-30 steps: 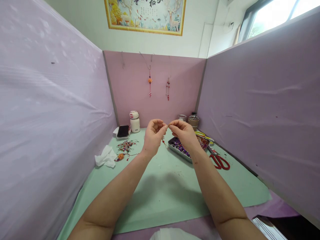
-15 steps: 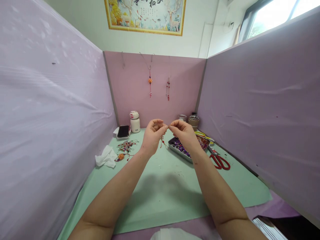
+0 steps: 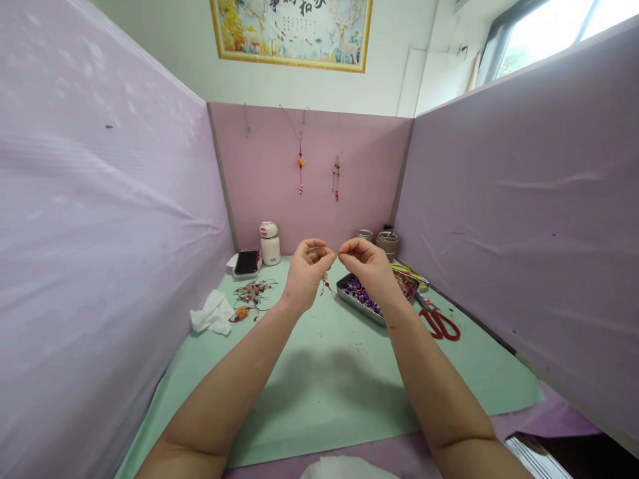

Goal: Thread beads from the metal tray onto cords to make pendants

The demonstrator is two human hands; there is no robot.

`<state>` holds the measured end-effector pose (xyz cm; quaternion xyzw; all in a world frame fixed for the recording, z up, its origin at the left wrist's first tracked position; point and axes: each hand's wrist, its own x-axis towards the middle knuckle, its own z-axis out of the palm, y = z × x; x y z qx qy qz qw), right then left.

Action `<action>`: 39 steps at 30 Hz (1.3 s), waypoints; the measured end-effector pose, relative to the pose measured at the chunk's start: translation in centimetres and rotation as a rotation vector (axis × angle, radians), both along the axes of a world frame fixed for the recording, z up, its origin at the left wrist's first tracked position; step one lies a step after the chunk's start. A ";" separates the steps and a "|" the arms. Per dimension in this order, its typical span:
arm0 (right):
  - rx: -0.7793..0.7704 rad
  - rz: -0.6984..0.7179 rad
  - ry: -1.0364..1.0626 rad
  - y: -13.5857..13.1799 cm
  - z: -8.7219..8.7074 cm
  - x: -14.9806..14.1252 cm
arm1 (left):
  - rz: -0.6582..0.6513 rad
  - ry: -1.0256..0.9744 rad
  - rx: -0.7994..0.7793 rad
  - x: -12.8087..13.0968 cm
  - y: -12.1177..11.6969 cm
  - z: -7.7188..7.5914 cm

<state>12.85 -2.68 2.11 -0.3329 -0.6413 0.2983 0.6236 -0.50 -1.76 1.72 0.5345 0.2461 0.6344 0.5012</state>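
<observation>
My left grip (image 3: 306,274) and right grip (image 3: 368,267) are pinched closed, nearly meeting; what they hold I cannot tell. A beaded cord (image 3: 327,285) shows beside my left one.

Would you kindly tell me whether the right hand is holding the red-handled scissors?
No, the red-handled scissors lie on the pale green tabletop, apart from the raised right hand.

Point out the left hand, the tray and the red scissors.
Left hand (image 3: 305,274), head view: middle of the hand.
Tray (image 3: 360,310), head view: near wall.
Red scissors (image 3: 438,323), head view: handle.
</observation>
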 end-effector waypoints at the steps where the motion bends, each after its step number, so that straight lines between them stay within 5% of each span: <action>1: 0.002 0.002 -0.003 0.0 0.0 0.1 | 0.004 -0.005 -0.003 0.0 0.0 0.0; 39: 0.010 -0.077 -0.235 -0.2 0.6 1.0 | 0.022 0.088 0.062 -0.3 0.0 -0.1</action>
